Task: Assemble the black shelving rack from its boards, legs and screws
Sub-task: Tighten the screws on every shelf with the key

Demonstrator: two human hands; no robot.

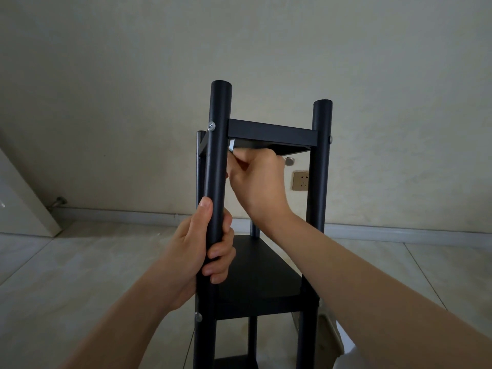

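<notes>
Gap under top board (271, 134) between near legs: right hand (259, 179) fills it. Left hand (202, 251) wraps near-left leg (217, 166). Open room above middle board (263, 272); near-right leg (318, 169) bounds right side; wall (133, 75) close behind

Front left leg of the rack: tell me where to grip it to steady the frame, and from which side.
Grip the front left leg on its bare round stretch between the top board and the middle board, coming from the outer left. The left hand already wraps it there, clear of the screw and the right hand working under the top board.
</notes>
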